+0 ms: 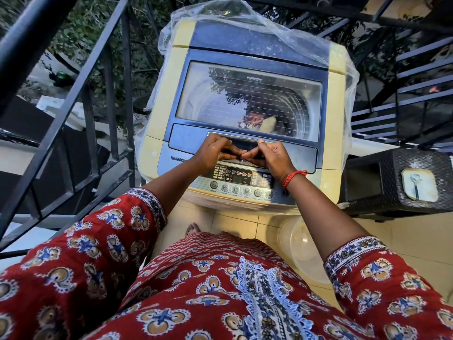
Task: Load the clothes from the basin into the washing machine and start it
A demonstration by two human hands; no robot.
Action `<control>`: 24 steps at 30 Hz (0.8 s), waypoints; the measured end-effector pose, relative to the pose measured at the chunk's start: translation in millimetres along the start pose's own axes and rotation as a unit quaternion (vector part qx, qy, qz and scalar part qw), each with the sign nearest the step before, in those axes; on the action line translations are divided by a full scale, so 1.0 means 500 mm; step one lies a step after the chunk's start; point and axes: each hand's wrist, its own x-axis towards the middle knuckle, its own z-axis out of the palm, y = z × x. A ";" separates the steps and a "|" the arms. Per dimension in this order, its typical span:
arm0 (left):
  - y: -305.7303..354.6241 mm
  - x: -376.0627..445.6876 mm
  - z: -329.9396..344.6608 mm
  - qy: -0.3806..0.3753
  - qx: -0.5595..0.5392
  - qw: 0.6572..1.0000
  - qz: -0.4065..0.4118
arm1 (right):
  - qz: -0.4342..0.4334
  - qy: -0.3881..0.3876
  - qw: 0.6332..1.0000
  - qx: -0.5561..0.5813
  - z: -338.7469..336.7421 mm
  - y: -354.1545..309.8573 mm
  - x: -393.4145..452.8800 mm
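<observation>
- Squarely before the person stood a top-loading washing machine [245, 114], cream at the sides and blue on top, with its glass lid [248, 99] lying shut.
- Both hands met at the recessed lid handle [245, 144] on the near edge of the lid.
- The left hand [212, 152] had its fingers curled down into the recess, so its grip was clenched on the handle.
- The right hand [269, 155] mirrored it, fingers hooked over the same handle, with a red thread bracelet [293, 177] round the wrist.
- Through the glass the drum showed, with something pale and something reddish low inside; what they were could not be told.
- Just nearer than the hands lay the control panel [242, 180], a row of round buttons along its near edge.
- A clear plastic cover [257, 28] was bunched over the back of the machine.
- On the floor at the machine's foot, partly hidden by the right arm, sat a pale round basin [301, 239].
- To the right stood a dark woven-pattern stool [397, 180].
- Black metal railings [81, 99] ran along the left.
</observation>
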 end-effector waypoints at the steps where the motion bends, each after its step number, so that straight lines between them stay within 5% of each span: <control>1: -0.001 0.000 0.000 0.000 -0.002 1.000 0.000 | -0.002 -0.001 1.000 0.000 0.001 -0.001 -0.002; 19: 0.013 -0.018 0.015 0.041 -0.005 0.999 -0.015 | 0.021 0.071 0.997 -0.017 0.036 -0.026 -0.016; 24: 0.048 -0.012 0.010 0.027 -0.020 0.998 -0.047 | -0.016 0.123 0.972 -0.201 0.042 -0.069 0.000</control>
